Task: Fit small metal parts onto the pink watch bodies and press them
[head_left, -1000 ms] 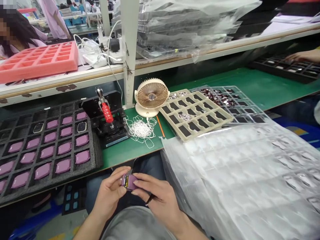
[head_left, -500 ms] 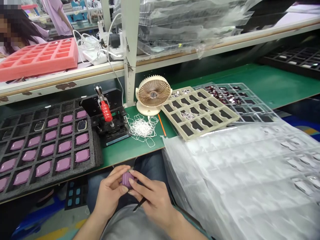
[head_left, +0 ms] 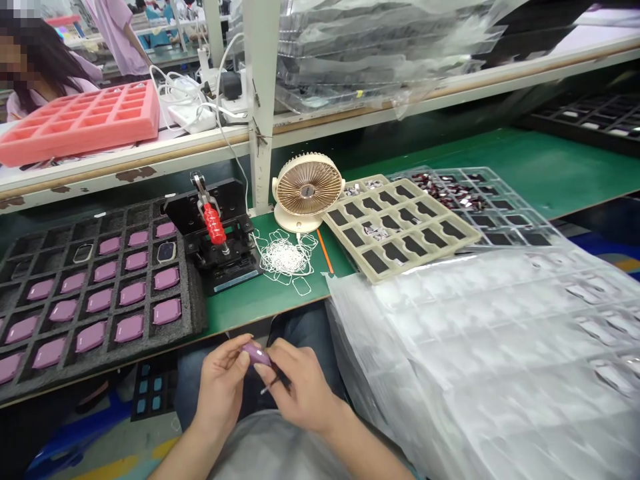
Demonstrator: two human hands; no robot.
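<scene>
Between both hands' fingers [head_left: 243, 361], above the lap, sits the purple casing [head_left: 257, 354].

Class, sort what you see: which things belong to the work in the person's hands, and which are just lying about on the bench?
In hand:
- left hand and right hand pinching a small purple rounded casing
- thin dark tool in the right hand
- black foam tray of matching purple casings

Lying about:
- cream round desk fan
- pink foam tray on the shelf
- orange pencil
</scene>
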